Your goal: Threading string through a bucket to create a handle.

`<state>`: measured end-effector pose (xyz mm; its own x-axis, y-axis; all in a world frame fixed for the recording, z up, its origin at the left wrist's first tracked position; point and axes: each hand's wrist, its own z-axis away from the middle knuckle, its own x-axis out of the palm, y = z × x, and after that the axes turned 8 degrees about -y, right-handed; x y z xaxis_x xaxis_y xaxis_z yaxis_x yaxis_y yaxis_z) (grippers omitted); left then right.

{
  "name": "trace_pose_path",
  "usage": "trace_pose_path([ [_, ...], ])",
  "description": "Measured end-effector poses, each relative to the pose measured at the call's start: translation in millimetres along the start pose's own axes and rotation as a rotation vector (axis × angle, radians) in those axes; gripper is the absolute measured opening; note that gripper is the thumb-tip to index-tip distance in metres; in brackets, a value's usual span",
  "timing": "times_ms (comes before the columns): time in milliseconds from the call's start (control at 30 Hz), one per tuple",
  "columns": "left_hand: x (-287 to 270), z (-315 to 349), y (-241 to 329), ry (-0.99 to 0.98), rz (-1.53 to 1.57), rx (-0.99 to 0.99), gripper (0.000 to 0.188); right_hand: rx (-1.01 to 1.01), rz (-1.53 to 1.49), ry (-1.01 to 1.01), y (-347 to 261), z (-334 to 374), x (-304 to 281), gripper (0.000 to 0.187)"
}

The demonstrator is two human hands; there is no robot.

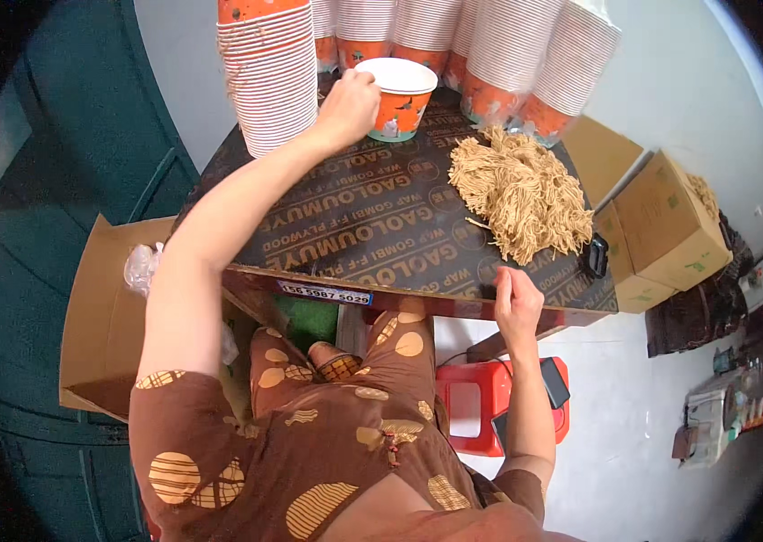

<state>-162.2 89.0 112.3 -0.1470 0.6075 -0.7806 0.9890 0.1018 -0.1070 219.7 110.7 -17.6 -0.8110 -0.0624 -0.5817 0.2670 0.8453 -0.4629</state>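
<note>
A large paper cup, white inside with an orange printed wall and green base, stands upright toward the back of the dark tabletop. My left hand is closed at the left side of its rim, with the fingertips partly hidden. Right of the cup lies a loose heap of tan, cord-like strands. My right hand is just off the table's front edge, below the heap. Its fingers are curled with the thumb against them; whether anything is between them cannot be made out.
A tall stack of orange-and-white cups stands left of my left hand. Several wrapped cup stacks line the back. A black object lies at the table's right edge. Cardboard boxes and a red stool are on the right; an open carton is left.
</note>
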Motion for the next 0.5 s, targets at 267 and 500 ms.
trace_pose_path([
  [267, 72, -26, -13, 0.072, -0.135, -0.129, 0.02, 0.222, -0.219, -0.048, 11, -9, 12, 0.017],
  [500, 57, -31, -7, -0.173, 0.0, -0.133, 0.012, 0.228, -0.229, -0.061, 12, -6, 8, 0.019],
])
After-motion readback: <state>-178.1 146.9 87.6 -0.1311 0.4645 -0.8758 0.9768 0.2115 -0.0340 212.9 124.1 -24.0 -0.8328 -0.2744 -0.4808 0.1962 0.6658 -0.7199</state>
